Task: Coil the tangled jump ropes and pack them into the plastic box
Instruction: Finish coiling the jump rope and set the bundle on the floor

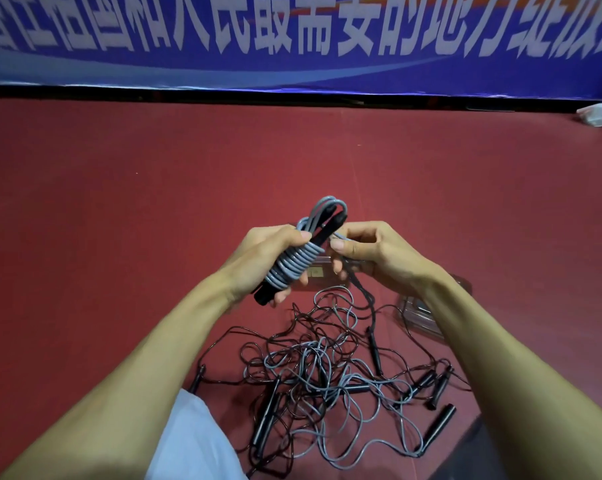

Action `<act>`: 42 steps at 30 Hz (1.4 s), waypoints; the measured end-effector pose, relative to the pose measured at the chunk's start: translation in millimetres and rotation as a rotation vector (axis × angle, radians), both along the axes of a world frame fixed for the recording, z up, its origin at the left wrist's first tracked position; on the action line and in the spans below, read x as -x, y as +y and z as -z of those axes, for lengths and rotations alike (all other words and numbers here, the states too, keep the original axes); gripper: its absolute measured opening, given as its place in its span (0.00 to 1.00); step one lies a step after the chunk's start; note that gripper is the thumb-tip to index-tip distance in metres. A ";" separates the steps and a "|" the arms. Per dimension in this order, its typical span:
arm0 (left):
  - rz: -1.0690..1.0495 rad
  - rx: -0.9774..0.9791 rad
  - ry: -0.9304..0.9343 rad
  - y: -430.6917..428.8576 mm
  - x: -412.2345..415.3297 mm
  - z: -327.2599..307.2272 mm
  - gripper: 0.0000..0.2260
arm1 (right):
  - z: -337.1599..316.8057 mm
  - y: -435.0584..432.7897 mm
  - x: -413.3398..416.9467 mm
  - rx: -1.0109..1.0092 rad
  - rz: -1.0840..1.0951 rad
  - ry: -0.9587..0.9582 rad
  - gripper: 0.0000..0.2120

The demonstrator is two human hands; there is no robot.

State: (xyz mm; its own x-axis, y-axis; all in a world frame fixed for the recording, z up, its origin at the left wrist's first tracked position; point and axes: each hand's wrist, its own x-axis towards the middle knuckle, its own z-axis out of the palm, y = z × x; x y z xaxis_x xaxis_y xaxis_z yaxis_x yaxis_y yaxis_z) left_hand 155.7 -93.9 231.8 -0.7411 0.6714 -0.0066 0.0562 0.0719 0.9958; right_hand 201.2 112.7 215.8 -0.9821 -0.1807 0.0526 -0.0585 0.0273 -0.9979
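Observation:
My left hand (268,261) grips a grey jump rope bundle (297,261), its cord wound in tight turns around two black handles. My right hand (365,254) pinches the loose grey end of that cord beside the bundle, and a dark cord hangs down from this hand. Below my hands a tangle of jump ropes (327,372) lies on the red floor, grey and dark cords mixed with several black handles. The clear plastic box (419,315) sits on the floor at the right, mostly hidden behind my right forearm; another clear part shows between my hands.
The red floor (119,188) stretches out ahead and to both sides. A blue banner (292,39) with white characters runs along the back wall. A crumpled white bag (599,114) lies at the far right. White cloth (195,441) shows at the bottom, by my left forearm.

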 end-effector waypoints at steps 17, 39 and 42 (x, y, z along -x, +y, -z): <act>-0.345 0.152 0.157 9.7 13.6 17.6 0.10 | -4.1 -9.4 -11.2 -1.045 0.187 0.164 0.17; -0.015 0.889 0.801 20.7 -9.5 24.9 0.32 | -4.3 -2.8 -18.8 -0.869 0.378 0.394 0.08; -0.076 0.747 0.717 19.3 -4.9 22.4 0.21 | -2.4 2.3 -14.6 -0.765 0.394 0.364 0.06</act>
State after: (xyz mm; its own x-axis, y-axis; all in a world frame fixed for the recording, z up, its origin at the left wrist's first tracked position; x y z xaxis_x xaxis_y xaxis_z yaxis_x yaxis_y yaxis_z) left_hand 160.6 -74.5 209.4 -0.7756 0.6286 0.0576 0.5873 0.6851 0.4309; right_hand 215.8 115.0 218.2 -0.9265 0.0490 0.3730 -0.2107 0.7538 -0.6223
